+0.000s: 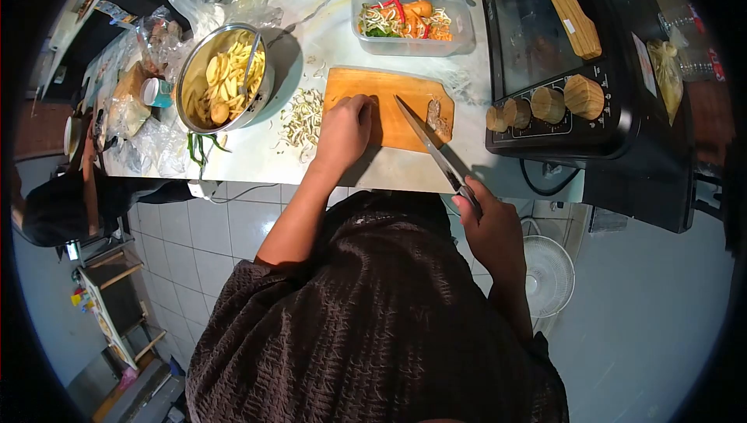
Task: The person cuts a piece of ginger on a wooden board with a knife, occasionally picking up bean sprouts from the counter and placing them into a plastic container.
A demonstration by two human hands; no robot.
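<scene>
Both hands are at the front edge of the bench (257, 154). Beyond the right hand (490, 224), well apart from it, stands a black oven (560, 57) with wooden knobs. Past the left hand (342, 131) and to its outer side is a metal bowl (226, 77) with pale cut strips, and straight ahead of both hands a clear plastic box (412, 18) holds mixed cut vegetables. Under the left hand lies the wooden cutting board (389, 108). This hand is curled, knuckles up, and presses on the near left part of the board; what is under its fingers I cannot tell. The right hand is closed around the handle of a knife (432, 147). The blade runs slanting from this hand forward and toward the left hand, its tip just beside the left fingers. Just to the right of the blade, on the board, lies a small brown piece of food (437, 118), nearer to the right hand. Beside the left hand, loose peelings (299, 119) lie on the bench.
</scene>
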